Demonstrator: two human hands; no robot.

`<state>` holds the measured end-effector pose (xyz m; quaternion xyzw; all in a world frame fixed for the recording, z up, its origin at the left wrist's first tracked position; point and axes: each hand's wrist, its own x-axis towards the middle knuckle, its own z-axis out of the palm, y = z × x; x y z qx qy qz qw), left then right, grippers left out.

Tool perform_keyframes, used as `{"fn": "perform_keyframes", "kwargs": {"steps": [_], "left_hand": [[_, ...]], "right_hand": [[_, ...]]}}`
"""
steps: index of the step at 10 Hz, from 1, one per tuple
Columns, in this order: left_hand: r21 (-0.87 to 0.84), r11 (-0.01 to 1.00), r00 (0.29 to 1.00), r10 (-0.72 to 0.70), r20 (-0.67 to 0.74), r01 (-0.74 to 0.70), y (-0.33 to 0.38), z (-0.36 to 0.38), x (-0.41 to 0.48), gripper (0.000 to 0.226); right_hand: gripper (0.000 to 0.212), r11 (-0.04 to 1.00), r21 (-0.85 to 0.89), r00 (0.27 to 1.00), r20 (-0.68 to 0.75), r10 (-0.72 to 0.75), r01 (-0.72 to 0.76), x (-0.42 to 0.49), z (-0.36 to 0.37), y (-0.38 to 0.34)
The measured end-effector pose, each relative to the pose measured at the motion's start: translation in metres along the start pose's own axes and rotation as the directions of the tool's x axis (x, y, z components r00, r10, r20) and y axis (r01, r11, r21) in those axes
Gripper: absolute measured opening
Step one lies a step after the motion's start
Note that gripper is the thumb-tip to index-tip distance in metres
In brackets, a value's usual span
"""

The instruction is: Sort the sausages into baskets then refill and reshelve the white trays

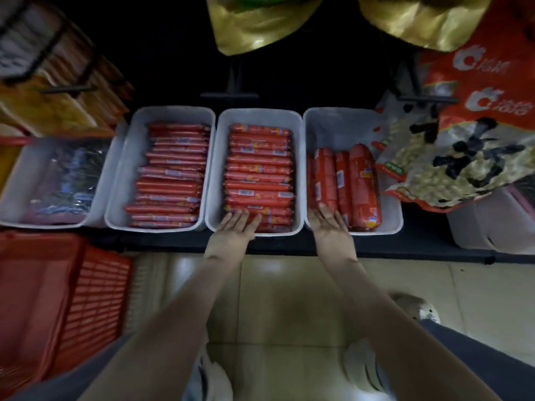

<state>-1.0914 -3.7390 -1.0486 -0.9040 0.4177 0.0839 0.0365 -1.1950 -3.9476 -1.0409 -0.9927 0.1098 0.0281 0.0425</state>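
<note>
I'm pressing my flat, uncurled left hand [236, 227] on the centre-frame thin sausages [257, 169] and my equally flat right hand [330, 228] on the thick sausages [362, 180], aiming to level the rows evenly.

The middle tray [218, 175] is packed full of sausages [257, 175], with no room inside. The right tray [341, 128] has a bare back half, just right of the frame's middle, where a hand fits. The left tray [127, 175] has a bare strip down its left side. Gold bags [254, 27] hang above the trays at the top. A snack bag [463, 169] leans over the right tray's right edge. A red basket [58, 299] fills the lower left.
</note>
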Motion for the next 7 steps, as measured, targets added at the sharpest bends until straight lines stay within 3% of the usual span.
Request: {"fn": "perform_keyframes", "kwargs": {"steps": [1, 3, 4, 5, 6, 7], "left_hand": [[0.002, 0.997, 0.992, -0.072, 0.106, 0.072, 0.009, 0.001, 0.0, 0.053], [0.046, 0.995, 0.992, -0.093, 0.082, 0.09, 0.01, 0.003, -0.001, 0.066], [0.025, 0.996, 0.99, -0.093, 0.102, 0.091, 0.013, -0.001, 0.002, 0.071], [0.045, 0.987, 0.969, -0.159, 0.19, 0.153, 0.022, -0.01, 0.001, 0.063], [0.021, 0.972, 0.928, -0.23, 0.292, 0.234, 0.028, -0.033, 0.003, 0.055], [-0.092, 0.955, 0.928, -0.245, 0.28, 0.28, 0.05, -0.074, 0.006, 0.054]], "right_hand": [[0.057, 0.999, -0.03, 0.998, -0.038, -0.046, 0.045, -0.004, 0.003, 0.009], [0.053, 0.998, 0.032, 0.998, -0.033, -0.053, 0.055, -0.007, 0.004, 0.013], [0.069, 0.998, 0.052, 0.999, -0.025, -0.037, 0.039, -0.009, 0.005, 0.016], [0.063, 0.999, 0.043, 0.994, 0.105, -0.037, 0.032, -0.011, -0.002, 0.014], [0.061, 0.989, 0.127, 0.967, 0.251, 0.037, -0.07, -0.016, -0.022, 0.004], [0.061, 0.871, 0.457, 0.979, 0.169, 0.114, -0.18, -0.023, -0.068, -0.018]]}}
